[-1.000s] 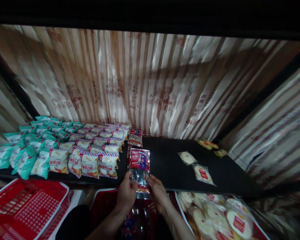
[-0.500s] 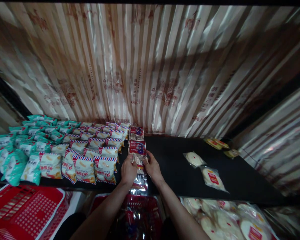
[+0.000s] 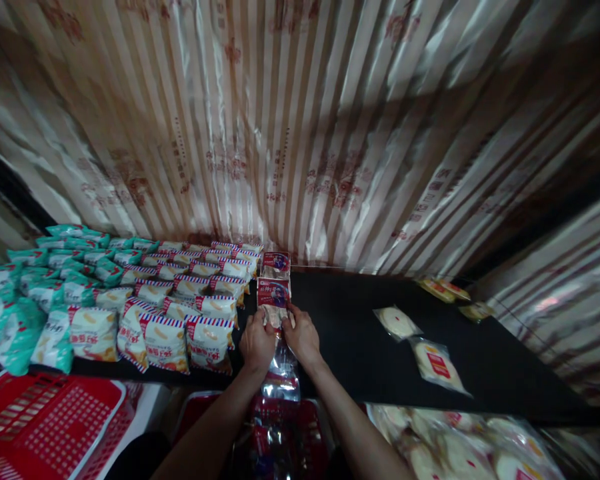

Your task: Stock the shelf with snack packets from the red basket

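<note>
On the black shelf (image 3: 340, 333), between my two hands, lies a dark red snack packet (image 3: 273, 293) with a pale lower part. My left hand (image 3: 259, 341) has its fingers closed on the packet's left side. Opposite it, my right hand (image 3: 303, 337) grips the right edge, thumb near the front. Shiny clear wrapping (image 3: 281, 387) runs from under my hands down over the shelf edge; I cannot tell whether it is joined to the packet. Just behind sits a similar red packet (image 3: 275, 261), close to the curtain.
White-and-red snack bags (image 3: 210, 343) stand in rows at left, with teal bags (image 3: 55, 340) beyond. Flat round packaged pieces (image 3: 436, 363) and yellow packets (image 3: 437, 289) lie at right. Below are red baskets (image 3: 55, 413) and more packaged rounds (image 3: 460, 453). A striped curtain (image 3: 290, 133) hangs behind.
The view has shifted slightly. Both hands stay on the red packet, sitting slightly lower along it, and more of the clear wrapping shows below them.
</note>
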A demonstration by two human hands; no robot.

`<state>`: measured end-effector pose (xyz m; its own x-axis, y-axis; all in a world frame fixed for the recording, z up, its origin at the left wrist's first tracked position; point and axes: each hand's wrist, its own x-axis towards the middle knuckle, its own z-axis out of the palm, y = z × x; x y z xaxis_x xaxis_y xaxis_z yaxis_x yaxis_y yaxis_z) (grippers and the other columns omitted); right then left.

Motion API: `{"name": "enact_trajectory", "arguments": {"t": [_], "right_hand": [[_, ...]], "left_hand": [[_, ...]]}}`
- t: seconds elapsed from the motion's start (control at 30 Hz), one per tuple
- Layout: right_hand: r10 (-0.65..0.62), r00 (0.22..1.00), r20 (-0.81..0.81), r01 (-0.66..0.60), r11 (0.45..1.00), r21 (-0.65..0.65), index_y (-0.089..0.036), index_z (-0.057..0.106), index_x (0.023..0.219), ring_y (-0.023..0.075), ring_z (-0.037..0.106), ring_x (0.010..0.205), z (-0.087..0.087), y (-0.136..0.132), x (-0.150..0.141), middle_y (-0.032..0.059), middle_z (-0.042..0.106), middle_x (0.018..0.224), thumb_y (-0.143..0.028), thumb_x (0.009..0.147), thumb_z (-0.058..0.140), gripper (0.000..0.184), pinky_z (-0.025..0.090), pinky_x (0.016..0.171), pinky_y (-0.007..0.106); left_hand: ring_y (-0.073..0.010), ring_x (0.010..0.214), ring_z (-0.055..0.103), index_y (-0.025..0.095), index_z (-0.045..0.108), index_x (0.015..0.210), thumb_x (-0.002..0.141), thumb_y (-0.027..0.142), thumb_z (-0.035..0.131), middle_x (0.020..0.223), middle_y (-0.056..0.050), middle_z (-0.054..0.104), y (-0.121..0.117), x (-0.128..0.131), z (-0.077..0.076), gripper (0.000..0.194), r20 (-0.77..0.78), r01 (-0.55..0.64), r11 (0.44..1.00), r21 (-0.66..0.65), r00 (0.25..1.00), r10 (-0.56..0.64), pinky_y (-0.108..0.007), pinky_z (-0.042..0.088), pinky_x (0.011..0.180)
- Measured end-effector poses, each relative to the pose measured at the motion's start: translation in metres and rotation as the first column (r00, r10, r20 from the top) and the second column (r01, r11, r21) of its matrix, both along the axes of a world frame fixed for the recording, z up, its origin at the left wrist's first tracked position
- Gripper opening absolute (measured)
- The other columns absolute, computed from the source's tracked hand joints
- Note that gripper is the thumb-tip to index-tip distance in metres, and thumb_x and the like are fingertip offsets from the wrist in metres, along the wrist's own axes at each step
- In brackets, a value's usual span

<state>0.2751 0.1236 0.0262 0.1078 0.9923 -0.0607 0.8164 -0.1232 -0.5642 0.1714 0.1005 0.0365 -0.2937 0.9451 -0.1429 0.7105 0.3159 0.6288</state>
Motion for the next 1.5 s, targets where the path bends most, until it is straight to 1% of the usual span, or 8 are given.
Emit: {"name": "enact_trajectory", "arguments": {"t": [0.43, 0.63, 0.73, 0.9, 1.03, 1.23, 1.4, 1.5], "right_hand": [[-0.039, 0.998, 0.048, 0.038, 0.999, 0.024, -0.014, 0.055, 0.123, 0.0225, 0.056, 0.104, -0.012, -0.003, 0.002, 0.0127, 0.056, 0.116, -0.028, 0.085, 0.041, 0.043, 0.043, 0.087, 0.028], [-0.057, 0.997, 0.053, 0.053, 0.996, 0.071, -0.015, 0.058, 0.120, 0.0250, 0.050, 0.113, -0.013, -0.005, 0.003, 0.0136, 0.053, 0.122, -0.030, 0.085, 0.042, 0.042, 0.040, 0.094, 0.030], [-0.066, 0.996, 0.058, 0.062, 0.996, 0.070, -0.014, 0.059, 0.120, 0.0259, 0.047, 0.117, -0.016, -0.004, 0.004, 0.0139, 0.051, 0.126, -0.031, 0.085, 0.042, 0.042, 0.040, 0.096, 0.031], [-0.072, 0.996, 0.048, 0.068, 0.995, 0.077, -0.012, 0.058, 0.121, 0.0265, 0.046, 0.119, -0.019, -0.005, 0.004, 0.0162, 0.048, 0.129, -0.028, 0.085, 0.042, 0.043, 0.039, 0.098, 0.033], [-0.099, 0.992, 0.085, 0.090, 0.991, 0.102, -0.016, 0.059, 0.120, 0.0278, 0.045, 0.120, -0.016, -0.007, 0.005, 0.0157, 0.047, 0.132, -0.030, 0.085, 0.043, 0.041, 0.041, 0.096, 0.037], [0.141, 0.989, 0.034, -0.145, 0.944, 0.296, -0.017, 0.061, 0.120, 0.0211, 0.038, 0.128, -0.010, 0.021, -0.008, 0.0096, 0.046, 0.138, -0.021, 0.087, 0.038, 0.040, 0.032, 0.106, 0.034], [0.333, 0.940, 0.077, -0.342, 0.919, 0.198, -0.018, 0.061, 0.120, 0.0235, 0.020, 0.138, -0.006, 0.054, -0.024, 0.0081, 0.047, 0.139, -0.024, 0.087, 0.044, 0.038, 0.021, 0.111, 0.041], [0.364, 0.925, 0.107, -0.373, 0.924, 0.084, -0.022, 0.059, 0.122, 0.0242, 0.019, 0.139, -0.006, 0.066, -0.026, 0.0077, 0.044, 0.141, -0.025, 0.086, 0.046, 0.038, 0.020, 0.110, 0.044]], "left_hand": [[-0.0184, 0.091, 0.062, 0.021, 0.057, 0.114, 0.086, 0.022, 0.044, 0.113, -0.008, 0.052, -0.003, 0.001, -0.005, 0.031, -0.133, 0.051, 0.999, -0.005, 0.990, -0.052, -0.028, 0.048, 0.070], [-0.0245, 0.112, 0.050, 0.017, 0.060, 0.114, 0.084, 0.021, 0.047, 0.127, -0.012, 0.047, -0.007, 0.002, -0.014, 0.033, -0.263, 0.090, 0.983, 0.163, 0.964, -0.044, -0.034, 0.046, 0.088], [-0.0275, 0.112, 0.048, 0.015, 0.062, 0.111, 0.082, 0.022, 0.049, 0.126, -0.013, 0.052, -0.008, 0.004, -0.013, 0.033, -0.337, 0.155, 0.961, 0.231, 0.939, -0.071, -0.040, 0.042, 0.094], [-0.0286, 0.124, 0.042, 0.012, 0.059, 0.116, 0.082, 0.019, 0.045, 0.129, -0.013, 0.054, -0.004, 0.009, -0.018, 0.038, -0.404, 0.319, 0.907, 0.276, 0.895, -0.191, -0.045, 0.031, 0.106], [-0.0282, 0.129, 0.039, 0.010, 0.054, 0.123, 0.081, 0.017, 0.043, 0.133, -0.015, 0.051, -0.001, 0.012, -0.033, 0.044, -0.390, 0.352, 0.901, 0.254, 0.890, -0.237, -0.045, 0.032, 0.106], [-0.0279, 0.132, 0.036, 0.006, 0.049, 0.128, 0.080, 0.017, 0.042, 0.135, -0.017, 0.049, 0.000, 0.014, -0.046, 0.050, -0.330, 0.335, 0.892, 0.303, 0.915, -0.231, -0.043, 0.029, 0.109], [-0.0315, 0.130, 0.038, 0.000, 0.051, 0.126, 0.077, 0.014, 0.044, 0.133, -0.022, 0.049, -0.001, 0.016, -0.048, 0.052, -0.313, 0.336, 0.902, 0.270, 0.917, -0.248, -0.045, 0.030, 0.109], [-0.0323, 0.131, 0.037, 0.000, 0.051, 0.126, 0.076, 0.013, 0.043, 0.135, -0.022, 0.047, -0.002, 0.016, -0.049, 0.052, -0.321, 0.349, 0.902, 0.256, 0.911, -0.261, -0.046, 0.028, 0.111]]}}
